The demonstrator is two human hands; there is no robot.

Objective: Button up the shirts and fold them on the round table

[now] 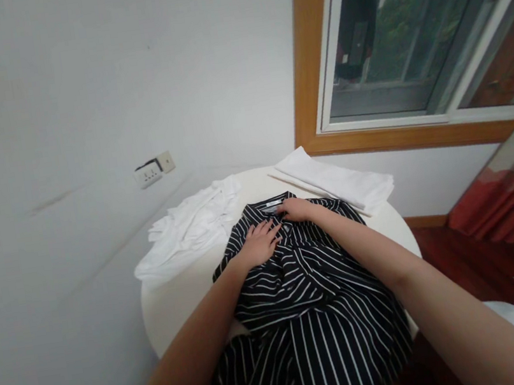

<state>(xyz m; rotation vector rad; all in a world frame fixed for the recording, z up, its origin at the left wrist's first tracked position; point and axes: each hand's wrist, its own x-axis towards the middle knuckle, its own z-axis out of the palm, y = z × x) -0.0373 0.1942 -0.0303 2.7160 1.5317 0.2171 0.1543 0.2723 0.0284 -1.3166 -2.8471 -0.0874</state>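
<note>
A black shirt with white stripes (349,326) lies spread over a round white table, its collar at the far end and its lower part rumpled and hanging toward me. My left hand (261,243) rests flat on the front just below the collar, with its fingers spread. Close beside it, my right hand (296,210) is at the collar opening, its fingers bent and closed on the cloth near the front edge. A pale label shows inside the collar. The right fingertips are partly hidden.
Crumpled white cloth (189,228) lies on the left of the table (168,312). A folded white cloth (336,177) sits at the back right. Behind stand a wall with a socket (148,175) and a wood-framed window (401,126). A red and cream curtain (503,194) hangs at right.
</note>
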